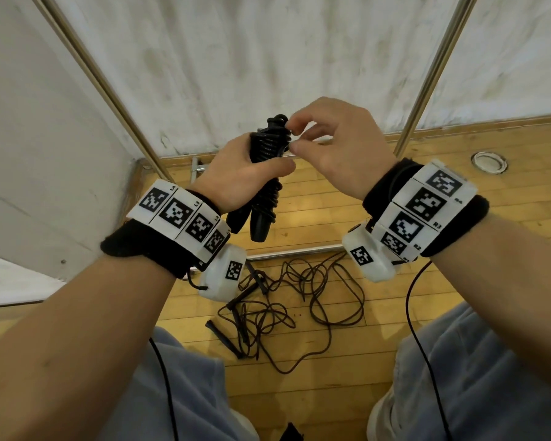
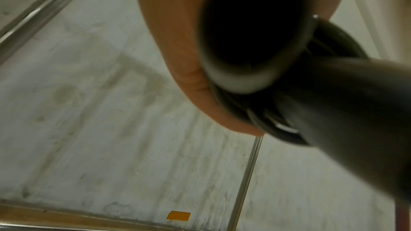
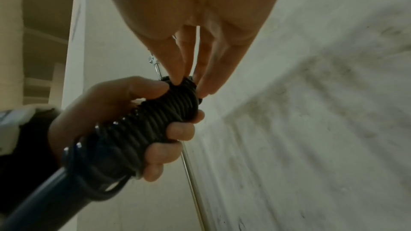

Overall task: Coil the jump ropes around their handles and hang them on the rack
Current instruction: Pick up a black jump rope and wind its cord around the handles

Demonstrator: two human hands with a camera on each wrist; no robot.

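Note:
A black jump rope (image 1: 269, 148) is wound in tight coils round its two handles (image 1: 258, 222). My left hand (image 1: 245, 173) grips the coiled bundle (image 3: 155, 120) round its middle, holding it upright at chest height. My right hand (image 1: 328, 144) pinches the top turns of the rope (image 3: 185, 82) with thumb and fingertips. In the left wrist view the blurred handle ends (image 2: 255, 32) fill the frame beside my palm. Loose jump ropes (image 1: 293, 300) lie tangled on the wooden floor below, with thin black handles (image 1: 223, 337) among them.
Two slanted metal rack poles (image 1: 109, 87) (image 1: 433, 74) rise against the white wall, with a low metal bar (image 1: 299, 251) on the floor. A round metal floor fitting (image 1: 489, 162) sits at the right. My knees in grey trousers (image 1: 477, 393) frame the rope pile.

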